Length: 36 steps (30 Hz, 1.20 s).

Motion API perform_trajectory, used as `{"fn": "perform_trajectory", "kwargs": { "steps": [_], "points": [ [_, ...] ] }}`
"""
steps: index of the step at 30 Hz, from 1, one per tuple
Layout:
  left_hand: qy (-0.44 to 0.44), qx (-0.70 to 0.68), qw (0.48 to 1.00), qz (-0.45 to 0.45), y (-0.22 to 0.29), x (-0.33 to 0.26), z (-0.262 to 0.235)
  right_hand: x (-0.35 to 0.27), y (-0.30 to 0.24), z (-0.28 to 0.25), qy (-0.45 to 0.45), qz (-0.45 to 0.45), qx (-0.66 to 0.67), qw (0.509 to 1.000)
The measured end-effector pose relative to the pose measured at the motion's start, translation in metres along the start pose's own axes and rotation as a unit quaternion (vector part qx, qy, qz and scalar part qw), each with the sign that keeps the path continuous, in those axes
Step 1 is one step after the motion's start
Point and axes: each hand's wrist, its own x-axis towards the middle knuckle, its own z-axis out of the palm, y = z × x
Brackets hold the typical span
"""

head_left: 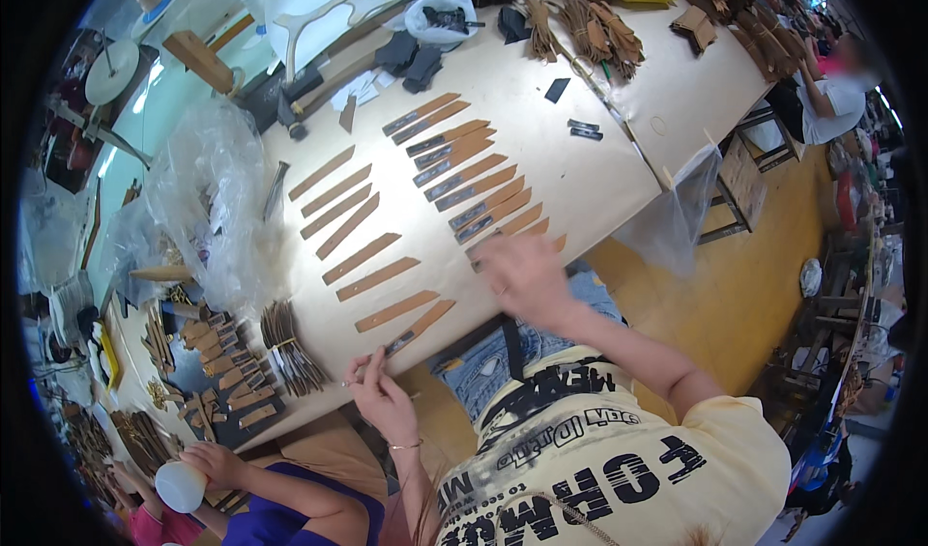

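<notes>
My left hand (pixel 382 398) is at the table's near edge, fingers curled together. Its fingertips meet the lower end of a brown leather strip (pixel 430 324) with a black patch; a small shiny bit shows by the fingers, too small to name. Farther right, my right hand (pixel 525 275) is smeared by motion over the near end of a slanting row of brown strips with black patches (pixel 476 225). Whether it grips one is hidden. Left of that row lie several plain brown strips (pixel 362 259), spaced apart, with pointed ends.
Bundles of brown strips (pixel 590 39) lie at the back. A hammer (pixel 290 116) and crumpled clear plastic (pixel 208 174) are at the left. Small black pieces (pixel 585 129) lie right of the row. Beside me, a co-worker's hand holds a whitish cup (pixel 181 486).
</notes>
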Motion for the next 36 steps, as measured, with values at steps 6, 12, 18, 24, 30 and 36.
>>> {"fn": "perform_trajectory", "kwargs": {
  "steps": [6,12,18,24,30,36],
  "points": [
    [0.124,-0.035,0.991,-0.024,0.017,0.016,-0.005,0.059,0.138,-0.059,0.148,0.088,-0.15,0.974],
    [0.151,0.004,0.988,0.043,0.062,0.039,0.003,0.075,0.178,-0.064,0.11,0.139,-0.185,0.967],
    [0.09,-0.053,0.992,0.076,0.115,0.059,0.043,0.099,0.179,-0.052,0.08,0.155,-0.278,0.945],
    [-0.01,-0.181,0.979,0.095,0.166,0.062,0.085,0.093,0.183,-0.065,0.203,0.239,0.071,0.947],
    [-0.153,-0.261,0.95,0.082,0.213,0.075,0.123,0.08,0.193,-0.082,0.297,0.248,0.393,0.834],
    [-0.178,-0.247,0.938,0.166,0.233,0.073,0.137,0.079,0.185,-0.085,0.133,0.157,-0.137,0.969]
  ]
}}
